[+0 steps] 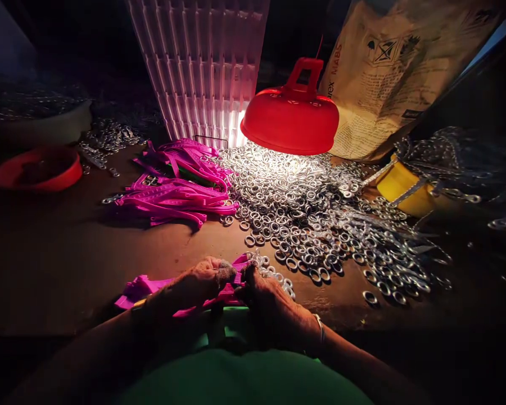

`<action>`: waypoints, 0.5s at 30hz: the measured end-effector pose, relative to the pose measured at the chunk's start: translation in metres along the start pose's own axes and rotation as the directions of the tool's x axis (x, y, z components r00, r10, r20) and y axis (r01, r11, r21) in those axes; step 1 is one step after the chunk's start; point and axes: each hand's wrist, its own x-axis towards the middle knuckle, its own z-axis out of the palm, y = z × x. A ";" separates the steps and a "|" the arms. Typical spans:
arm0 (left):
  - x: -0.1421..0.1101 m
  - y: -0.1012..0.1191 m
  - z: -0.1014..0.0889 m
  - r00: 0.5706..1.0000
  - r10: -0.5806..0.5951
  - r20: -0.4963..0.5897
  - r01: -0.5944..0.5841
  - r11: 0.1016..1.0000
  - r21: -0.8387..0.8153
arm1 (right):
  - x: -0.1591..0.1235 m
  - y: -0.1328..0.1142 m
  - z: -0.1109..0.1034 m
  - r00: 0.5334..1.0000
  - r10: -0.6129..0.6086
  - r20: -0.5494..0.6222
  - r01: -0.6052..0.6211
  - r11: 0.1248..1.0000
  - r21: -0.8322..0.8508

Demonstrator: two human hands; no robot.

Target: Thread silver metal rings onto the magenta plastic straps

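Observation:
My left hand (196, 283) is closed in a pinch on a bright pink strap (239, 263) at the table's near edge. Close beside it, my right hand (274, 306) pinches the same strap, thumb and fingers pressed together; what sits right at the fingertips is too small to make out. More pink strap (141, 288) lies under and to the left of my left hand. Just beyond my right hand is a small cluster of silvery rings (284, 284). A thin band circles my right wrist.
A lamp with a red shade (290, 121) lights a large heap of metal rings (295, 208). Left of it lie bundles of pink straps (168, 197). A red bowl (37, 169) stands far left, a yellow container (405, 188) right. Behind are a ribbed panel (206, 67) and printed sack (375, 84).

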 end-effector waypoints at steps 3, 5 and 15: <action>0.001 0.000 0.000 1.000 0.030 0.005 -0.030 1.000 -0.005 | 0.003 -0.008 -0.005 1.000 0.000 -0.005 0.000 1.000 -0.004; 0.004 0.002 0.001 0.999 0.035 -0.031 -0.035 0.999 0.000 | 0.006 -0.009 -0.008 1.000 0.001 -0.016 -0.001 1.000 0.002; 0.017 -0.006 -0.005 0.986 0.066 -0.155 -0.071 0.997 -0.030 | 0.015 0.005 -0.004 0.996 0.049 -0.075 -0.046 0.998 0.046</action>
